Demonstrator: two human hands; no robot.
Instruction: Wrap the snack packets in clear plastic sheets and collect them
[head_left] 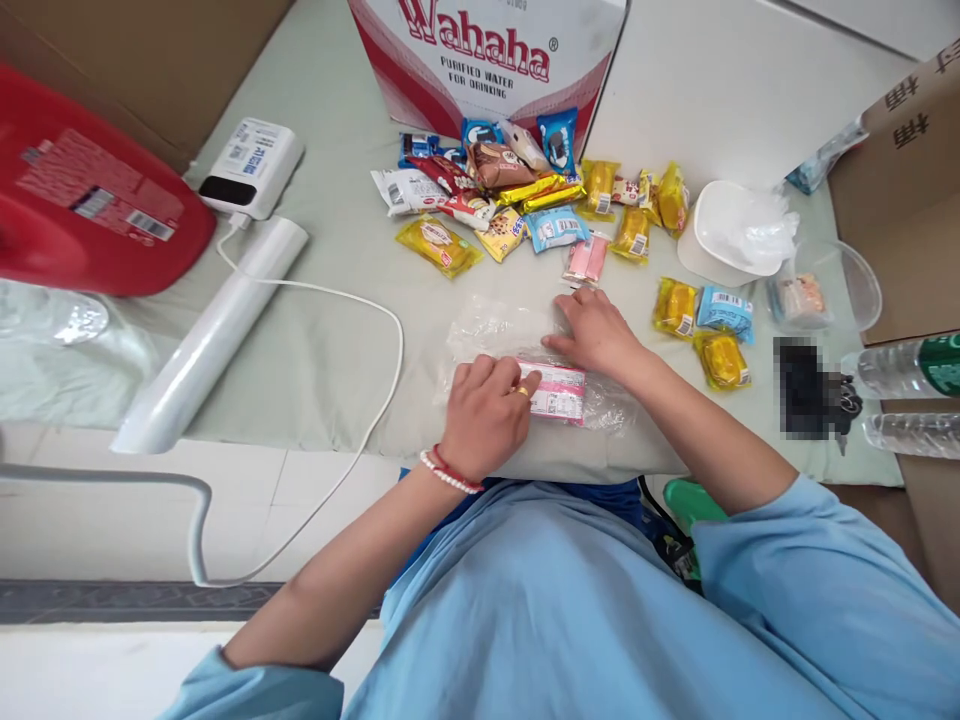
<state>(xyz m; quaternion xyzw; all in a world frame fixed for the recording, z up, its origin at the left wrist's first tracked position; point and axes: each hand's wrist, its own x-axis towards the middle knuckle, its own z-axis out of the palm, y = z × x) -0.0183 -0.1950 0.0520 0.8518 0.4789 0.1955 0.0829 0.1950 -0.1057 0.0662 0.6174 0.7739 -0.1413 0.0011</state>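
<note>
A flat pink-and-white snack packet [568,393] lies at the table's front edge, on or inside a crinkled clear plastic bag [480,322]; which one I cannot tell. My left hand [491,415] is curled over the packet's left end, fingers bent and pressing on it, with part of the packet hidden underneath. Resting palm down on the bag just above the packet, my right hand [598,330] has its thumb and fingers apart and grips nothing. Its fingertips are close to a pink wrapped snack [586,260].
Wrapped snacks [510,190] are heaped before a Wahaha box [487,60]. To the right are yellow packets [721,362], a white tub [709,250] and bottles [900,368]. A film roll [217,335], a power bank [251,165] with cable and a red jug [97,200] occupy the left.
</note>
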